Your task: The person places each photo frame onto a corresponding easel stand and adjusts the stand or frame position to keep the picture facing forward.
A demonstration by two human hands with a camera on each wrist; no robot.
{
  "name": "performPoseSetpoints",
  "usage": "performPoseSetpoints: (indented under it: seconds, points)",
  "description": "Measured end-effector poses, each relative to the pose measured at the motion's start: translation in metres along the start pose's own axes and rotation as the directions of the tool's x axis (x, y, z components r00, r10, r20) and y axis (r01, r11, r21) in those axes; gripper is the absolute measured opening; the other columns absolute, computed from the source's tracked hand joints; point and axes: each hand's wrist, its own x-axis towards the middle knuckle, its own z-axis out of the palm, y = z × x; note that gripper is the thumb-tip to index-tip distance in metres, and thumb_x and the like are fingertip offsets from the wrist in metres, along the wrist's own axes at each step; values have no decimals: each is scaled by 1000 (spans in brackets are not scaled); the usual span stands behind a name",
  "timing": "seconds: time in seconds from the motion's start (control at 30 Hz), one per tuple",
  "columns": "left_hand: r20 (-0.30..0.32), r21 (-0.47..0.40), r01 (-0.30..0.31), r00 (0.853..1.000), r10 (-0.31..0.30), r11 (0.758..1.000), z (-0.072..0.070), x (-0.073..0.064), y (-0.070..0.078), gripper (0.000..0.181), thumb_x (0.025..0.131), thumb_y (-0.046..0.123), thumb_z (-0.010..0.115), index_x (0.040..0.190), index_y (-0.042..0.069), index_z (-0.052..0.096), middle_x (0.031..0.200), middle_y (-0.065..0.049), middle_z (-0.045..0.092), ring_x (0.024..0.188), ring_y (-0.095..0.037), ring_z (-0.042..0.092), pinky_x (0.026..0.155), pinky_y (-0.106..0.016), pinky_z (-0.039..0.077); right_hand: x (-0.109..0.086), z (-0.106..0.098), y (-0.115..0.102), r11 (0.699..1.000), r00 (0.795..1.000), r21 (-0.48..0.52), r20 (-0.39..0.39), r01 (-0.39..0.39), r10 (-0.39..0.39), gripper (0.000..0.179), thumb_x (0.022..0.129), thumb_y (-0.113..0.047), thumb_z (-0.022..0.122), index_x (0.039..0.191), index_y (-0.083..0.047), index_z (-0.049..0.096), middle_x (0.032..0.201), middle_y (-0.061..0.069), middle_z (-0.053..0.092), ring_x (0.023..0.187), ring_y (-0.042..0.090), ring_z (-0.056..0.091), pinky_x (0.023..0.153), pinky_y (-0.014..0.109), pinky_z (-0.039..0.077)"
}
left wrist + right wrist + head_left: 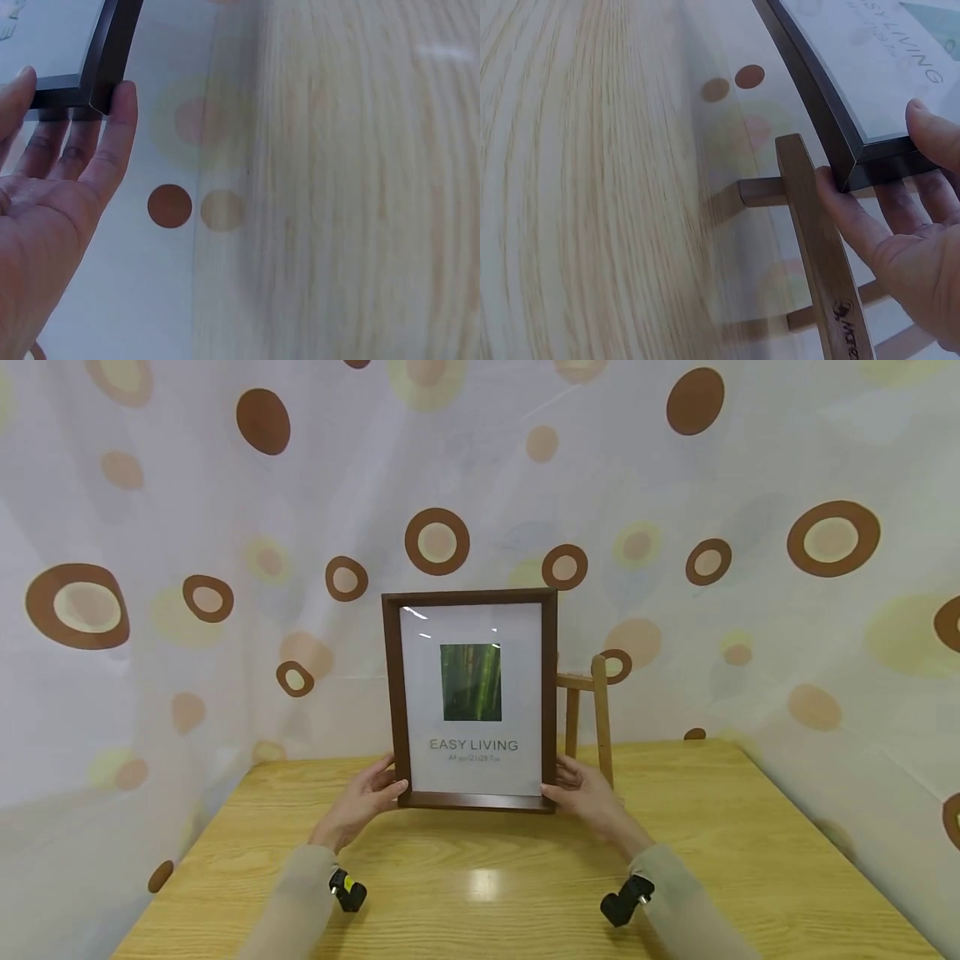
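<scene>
Sleeves, two (292, 897), pale, each with a small black camera (348, 891) at the wrist. Left hand (365, 797) and right hand (588, 797): apart, each gripping a lower corner of the frame, thumb in front, fingers behind and below. Picture frame (471, 700), dark brown, marked "EASY LIVING": upright between the hands, apparently raised off the wooden table (712, 835). Step in hand, as judged: two-handed holding and positioning. Next move calls for an even grip and care beside the wooden stand (602, 718), behind right; contact undetermined. Backdrop (480, 460): white, brown-spotted.
</scene>
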Motion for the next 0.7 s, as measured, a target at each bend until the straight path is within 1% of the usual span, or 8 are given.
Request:
performPoseSetpoints:
  seconds: [0.2,0.3,0.4,0.5,0.6,0.7]
  points:
    - [-11,-17,2,1000,-2,1000,13,14,9,75,98,24,62,157,9,18,159,-22,26,141,-40,37,105,-49,46,-1,-15,1,1000,1000,-15,-21,3,-3,77,94,-10,66,154,5,20,152,34,28,138,48,35,99,48,50]
    - [-23,-29,-19,1000,19,999,20,21,13,70,100,28,58,156,8,22,158,-22,27,141,-39,37,104,-50,47,-2,-21,2,1000,1000,4,-20,24,-24,77,94,-9,65,154,5,18,152,33,30,138,47,36,97,43,52]
    - [-48,-36,-30,998,28,999,28,26,14,65,102,32,53,155,5,25,157,-22,29,142,-40,34,102,-52,47,-4,-24,5,998,999,33,-23,45,-45,74,94,-7,64,154,3,21,150,30,37,136,44,41,91,34,55]
    - [-68,-42,-33,997,30,999,34,30,15,64,103,33,51,153,2,27,156,-24,31,143,-41,32,102,-54,47,-4,-28,7,998,998,38,-29,53,-52,72,94,-8,64,154,1,25,149,26,41,134,40,44,86,26,55]
    - [-78,-65,-43,996,38,997,41,35,14,63,103,32,51,153,1,28,156,-23,31,143,-41,31,103,-55,45,-6,-32,7,999,998,29,-53,44,-43,72,94,-8,65,154,0,26,148,25,42,133,38,46,83,25,56]
    - [-89,-63,-59,995,53,996,47,39,16,62,103,31,50,153,0,29,156,-23,31,142,-42,33,103,-54,46,-8,-36,5,999,997,10,-69,37,-36,73,94,-9,65,154,0,23,149,27,40,130,36,49,80,26,56]
